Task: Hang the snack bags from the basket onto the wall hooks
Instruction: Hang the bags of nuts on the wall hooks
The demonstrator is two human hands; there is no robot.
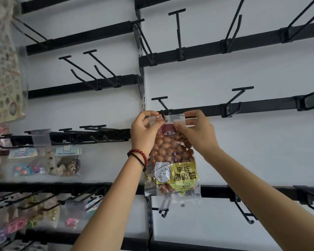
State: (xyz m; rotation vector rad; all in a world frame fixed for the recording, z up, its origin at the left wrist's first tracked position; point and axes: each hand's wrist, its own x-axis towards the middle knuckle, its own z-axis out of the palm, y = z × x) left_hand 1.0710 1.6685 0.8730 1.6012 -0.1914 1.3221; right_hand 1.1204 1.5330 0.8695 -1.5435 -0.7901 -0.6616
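both hands, left hand (143,131) and right hand (194,131), pinch the snack bag (172,165) header at the hook (164,113); a missed hole would drop it.

Black rails (261,107) cross a pale wall (261,142).

Soft, even light washed the white wall (243,151), barely a shadow under the black rails (261,105), while the wide lens bowed them at the edges and the left-hand packets (65,162) smeared into blur.
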